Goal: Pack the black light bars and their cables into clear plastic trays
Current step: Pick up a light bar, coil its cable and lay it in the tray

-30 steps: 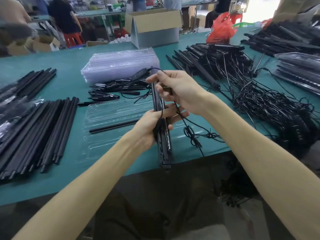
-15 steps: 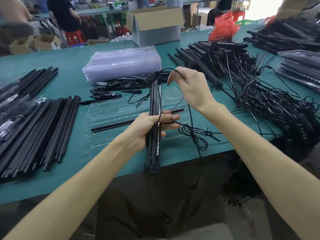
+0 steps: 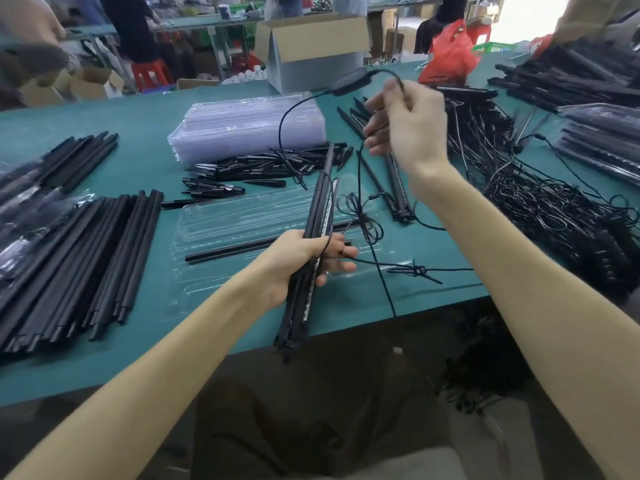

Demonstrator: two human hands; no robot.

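Both grips are full: left grip (image 3: 304, 261) curls round the bars (image 3: 320, 202) above the tray (image 3: 225, 220) on the table (image 3: 138, 133); right grip (image 3: 408, 129) pinches their cable (image 3: 283, 119), held high. Cable-sorting step, likely. Next: coil it, seat bars in tray.

An open tray (image 3: 242, 220) lay near the table's (image 3: 145, 126) front edge, with the tray stack (image 3: 242, 129) behind it. Rods (image 3: 104, 258) lay toward the left edge and tangled cables (image 3: 554, 216) toward the right.
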